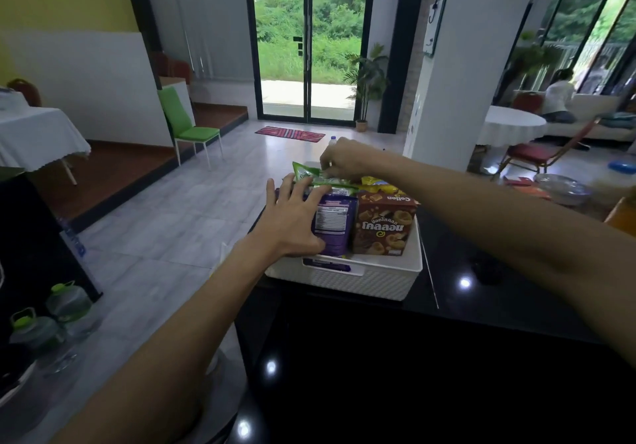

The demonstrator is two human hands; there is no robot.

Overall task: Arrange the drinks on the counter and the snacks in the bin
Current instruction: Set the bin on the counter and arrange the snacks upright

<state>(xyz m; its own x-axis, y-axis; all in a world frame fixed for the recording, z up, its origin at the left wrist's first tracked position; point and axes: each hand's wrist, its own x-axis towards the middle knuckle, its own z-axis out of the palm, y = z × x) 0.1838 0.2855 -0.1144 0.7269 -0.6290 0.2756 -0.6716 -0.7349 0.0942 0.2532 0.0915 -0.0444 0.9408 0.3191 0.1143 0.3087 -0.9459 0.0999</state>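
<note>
Two hands: left (pixel 295 217) presses purple bag (pixel 336 225), right (pixel 344 158) pinches green bag (pixel 305 172).

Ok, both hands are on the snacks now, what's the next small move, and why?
Probably ease the green bag down into the white bin: the right hand pinches its top, it sticks up behind the purple bag, and the left hand rests on that bag.

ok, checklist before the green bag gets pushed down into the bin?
1. Right hand pinches the green bag: ok.
2. Left hand rests on the purple bag, steadying it: ok.
3. Brown box upright in the white bin: ok.
4. Green bag fully inside the bin: not ok, it lies on top of the other packs.
5. Room left beneath it: cannot tell.
</note>
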